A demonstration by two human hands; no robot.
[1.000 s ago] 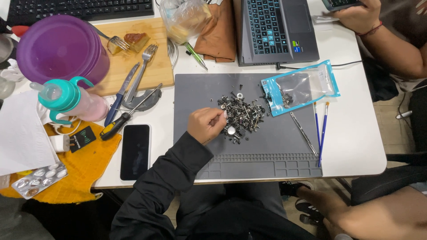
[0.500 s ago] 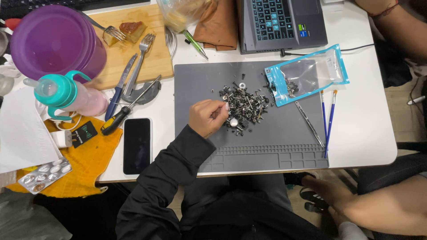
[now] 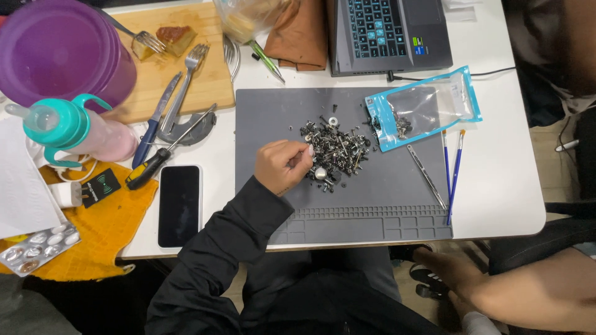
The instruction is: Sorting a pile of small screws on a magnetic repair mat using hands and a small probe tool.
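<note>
Just right of the left hand (image 3: 282, 166), the clear blue-edged bag (image 3: 423, 110) lies open-mouthed on the grey work mat (image 3: 372, 205) with a few dark screws inside it. Far above and left of that hand, a purple tub (image 3: 59, 46) stands with its lid on, so its contents cannot be seen, and a teal-capped pink bottle (image 3: 77, 130) lies beside it. A crumpled clear bag (image 3: 248, 18), cut off by the top edge, holds something pale that cannot be made out.

The left hand, in a black sleeve, is loosely curled with its fingertips (image 3: 308, 151) pinched together at the left edge of the pile of small screws and washers (image 3: 335, 149); whether a piece sits between them is too small to tell. The pile lies on the mat, touching those fingertips. The right hand is not in view (a bare arm low at the right belongs to another person).

Right of the pile lie tweezers (image 3: 426, 175) and two blue-handled brushes (image 3: 451, 170). Left of the hand are a black phone (image 3: 179, 205), a screwdriver (image 3: 149, 170) and a wooden board (image 3: 180, 68) with forks and food scraps. Above it sits a laptop (image 3: 388, 34), its screen cut off. The tabletop (image 3: 509, 180) is white, the floor below dim.
</note>
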